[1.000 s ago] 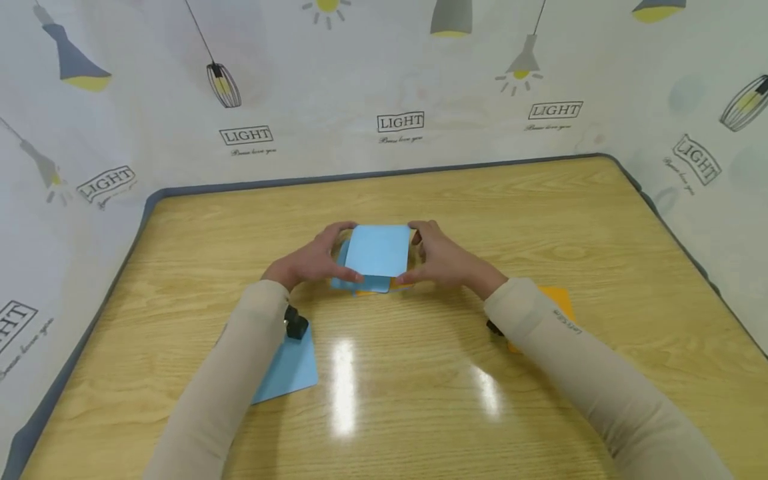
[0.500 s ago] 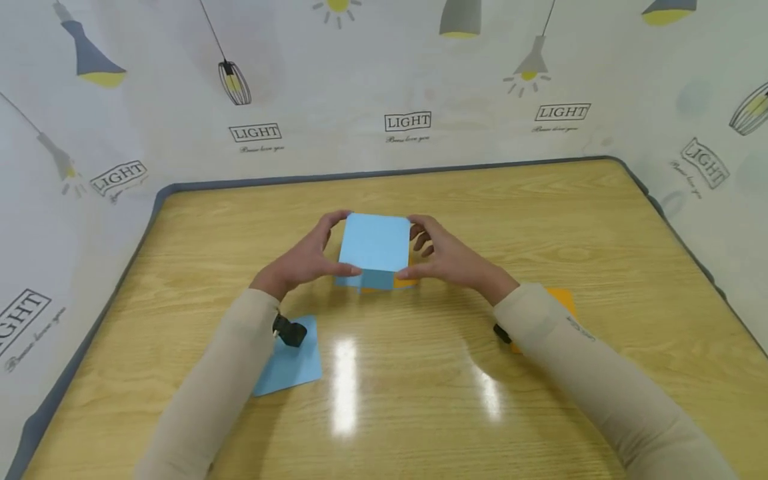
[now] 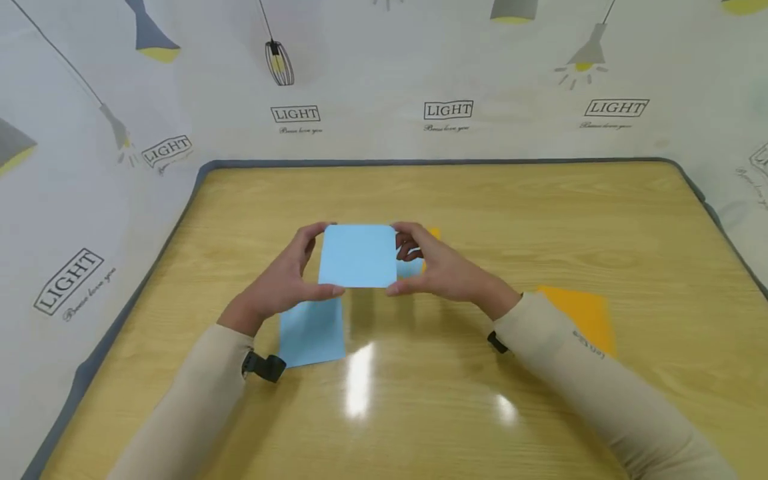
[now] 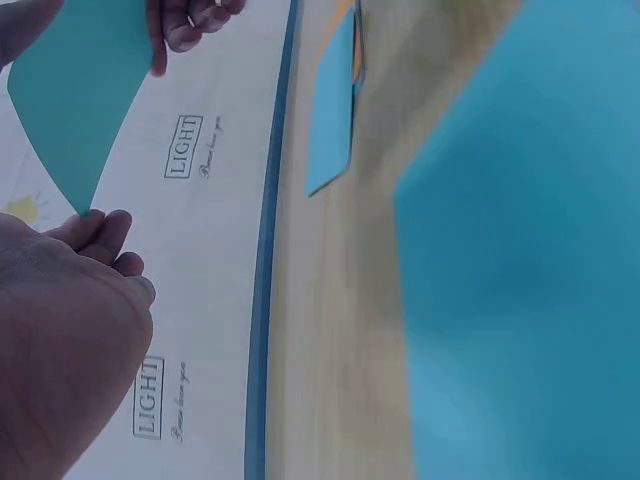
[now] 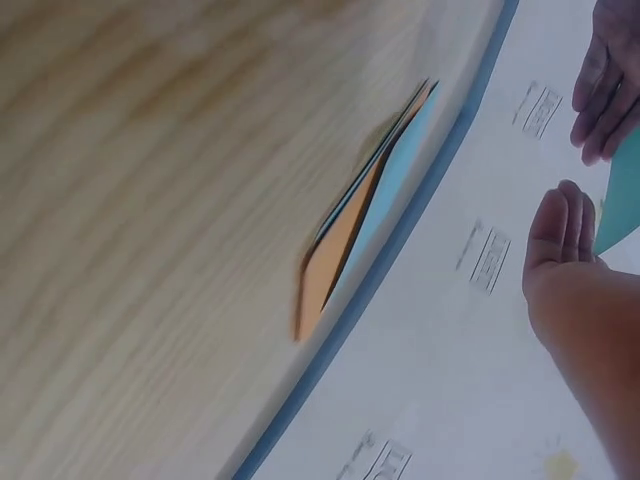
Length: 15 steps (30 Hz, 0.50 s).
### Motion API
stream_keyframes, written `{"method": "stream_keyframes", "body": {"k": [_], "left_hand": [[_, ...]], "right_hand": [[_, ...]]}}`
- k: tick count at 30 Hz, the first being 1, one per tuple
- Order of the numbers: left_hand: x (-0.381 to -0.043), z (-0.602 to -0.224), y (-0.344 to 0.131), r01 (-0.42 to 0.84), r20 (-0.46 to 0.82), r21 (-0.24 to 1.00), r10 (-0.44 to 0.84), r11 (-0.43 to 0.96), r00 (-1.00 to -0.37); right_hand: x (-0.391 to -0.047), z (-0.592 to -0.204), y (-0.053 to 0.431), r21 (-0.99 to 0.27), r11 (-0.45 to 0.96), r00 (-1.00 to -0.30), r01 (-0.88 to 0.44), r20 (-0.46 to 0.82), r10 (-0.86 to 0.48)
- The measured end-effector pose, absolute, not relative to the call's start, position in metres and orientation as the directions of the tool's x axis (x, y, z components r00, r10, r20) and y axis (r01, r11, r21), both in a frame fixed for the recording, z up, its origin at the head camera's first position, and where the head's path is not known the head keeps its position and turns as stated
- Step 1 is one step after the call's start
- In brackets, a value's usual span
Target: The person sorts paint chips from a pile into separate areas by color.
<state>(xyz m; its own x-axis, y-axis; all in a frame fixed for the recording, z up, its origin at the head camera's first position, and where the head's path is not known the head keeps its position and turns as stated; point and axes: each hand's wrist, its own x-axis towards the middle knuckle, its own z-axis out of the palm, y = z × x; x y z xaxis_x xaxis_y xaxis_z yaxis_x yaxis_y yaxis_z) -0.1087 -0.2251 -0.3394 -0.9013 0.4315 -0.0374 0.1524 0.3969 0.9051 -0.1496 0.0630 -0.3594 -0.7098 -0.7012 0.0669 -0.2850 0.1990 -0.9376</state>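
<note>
A white backdrop printed with hanging lamps stands beyond the yellow, wood-grained surface. Over the middle of that surface are 2 bare hands: the left hand and the right hand. Their fingers are bent around opposite sides of a pale-blue, round-cornered square sheet of paper or card, thumbs at its near edge and fingertips at its far corners. Raised clear of the surface, it lies right of the left fingers and left of the right fingers, so neither hand is plainly nearer; being about square, it shows no clear long axis. An orange sheet lies at right, and a flat blue sheet lies near the left hand. Layered blue and orange sheets, partly hidden beyond the right hand, are closer to that hand.
</note>
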Motion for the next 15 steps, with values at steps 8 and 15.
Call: {"method": "stream_keyframes", "body": {"k": [8,15], "left_hand": [[-0.067,-0.353,-0.259,0.083,-0.063,0.921,0.357,0.38,-0.932],[-0.03,-0.372,-0.287,0.019,-0.108,0.911,0.284,0.412,-0.953]], "right_hand": [[-0.136,-0.365,0.026,-0.949,0.159,-0.64,-0.27,0.054,-0.766],[-0.122,-0.376,-0.008,-0.96,0.155,-0.558,-0.234,0.002,-0.83]]}}
